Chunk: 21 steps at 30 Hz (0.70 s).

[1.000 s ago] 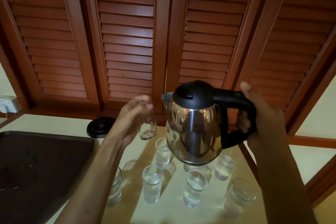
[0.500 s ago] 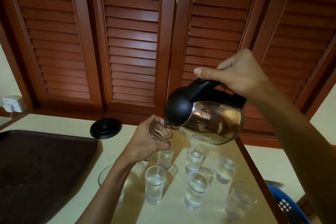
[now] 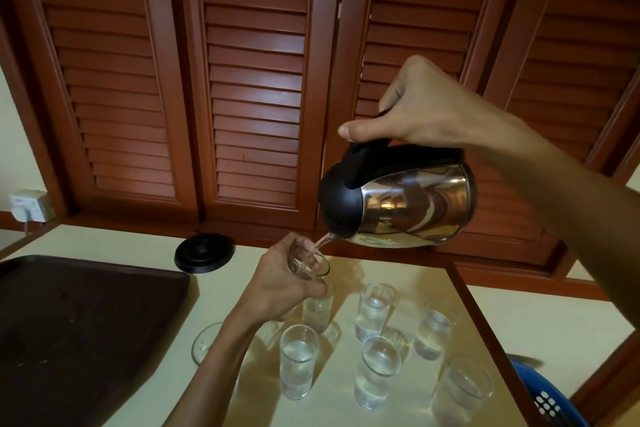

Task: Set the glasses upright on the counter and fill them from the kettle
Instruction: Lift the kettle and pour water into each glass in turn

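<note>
The right hand (image 3: 420, 107) grips the black handle of the steel kettle (image 3: 412, 199), fingers curled round it and thumb laid along the top; the kettle is tipped hard over to the left, held in the air above the counter (image 3: 349, 406), and a thin stream of water (image 3: 320, 246) runs from its spout; the left hand (image 3: 280, 282) holds a glass (image 3: 308, 263) lifted off the counter and tilted toward the spout, fingers wrapped round its side, and the stream falls into its mouth. On the pale counter below stand more glasses, upright and with water in them: one just under the left hand (image 3: 318, 308), one nearer (image 3: 298, 360), two in the middle (image 3: 374, 310) (image 3: 379, 376), one to the right (image 3: 433, 333), and one at the near right (image 3: 462, 392); another glass (image 3: 207, 345) shows partly behind the left forearm. At the left lies a dark tray (image 3: 86, 322); beyond it, by the far edge, sits the round black kettle base (image 3: 204, 253). Louvred wooden shutters (image 3: 249, 80) rise behind; a blue basket (image 3: 550, 399) peeks in at the near right.
</note>
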### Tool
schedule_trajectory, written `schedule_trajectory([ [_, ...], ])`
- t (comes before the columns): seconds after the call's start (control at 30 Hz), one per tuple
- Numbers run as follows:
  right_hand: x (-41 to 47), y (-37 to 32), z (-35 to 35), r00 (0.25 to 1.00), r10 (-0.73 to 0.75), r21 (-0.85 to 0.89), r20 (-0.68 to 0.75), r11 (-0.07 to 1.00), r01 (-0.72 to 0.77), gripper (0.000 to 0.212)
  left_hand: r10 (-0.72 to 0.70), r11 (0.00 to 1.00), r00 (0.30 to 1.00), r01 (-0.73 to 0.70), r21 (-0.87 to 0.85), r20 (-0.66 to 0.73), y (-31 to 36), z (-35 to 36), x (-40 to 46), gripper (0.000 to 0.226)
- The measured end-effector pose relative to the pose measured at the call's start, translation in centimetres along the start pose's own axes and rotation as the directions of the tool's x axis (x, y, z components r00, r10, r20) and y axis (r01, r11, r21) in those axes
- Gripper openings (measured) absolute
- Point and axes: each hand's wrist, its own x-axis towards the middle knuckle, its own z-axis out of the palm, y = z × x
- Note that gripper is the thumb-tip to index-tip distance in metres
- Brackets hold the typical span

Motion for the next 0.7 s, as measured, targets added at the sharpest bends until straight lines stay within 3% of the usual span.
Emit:
schedule_trajectory([
  [0.33,0.4,-1.3,-0.8,0.999,-0.018,-0.112,0.047,0.993,0.023,0.063,-0.009,1.0,1.0,0.009,0.011,-0.01,-0.2,0.0,-0.2,0.053],
  [0.7,0.7,-1.9,-1.4,0.998,-0.002,-0.118,0.063,0.993,0.009,0.073,-0.035,0.998,0.999,0.034,0.052,0.021,0.4,0.1,-0.7,0.051],
])
